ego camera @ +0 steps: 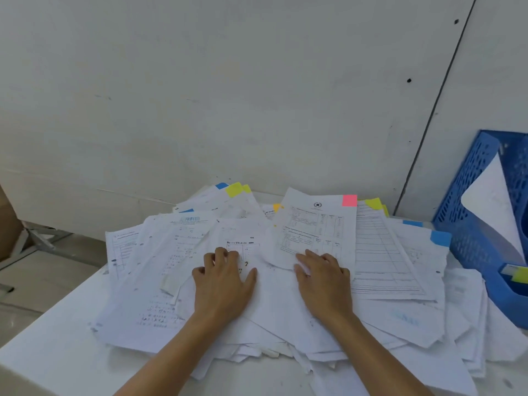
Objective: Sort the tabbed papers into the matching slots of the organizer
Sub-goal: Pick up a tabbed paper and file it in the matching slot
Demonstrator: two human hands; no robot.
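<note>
Your left hand rests mid-pile on the tabbed papers, which are spread loosely over the desk. Its fingers are bent, tips pressing a sheet, gripping nothing. Your right hand lies with fingers apart on the near edge of the pink-tabbed sheet (tab at its far right corner). The blue organizer stands at the pile's right, with one curled sheet inside.
</note>
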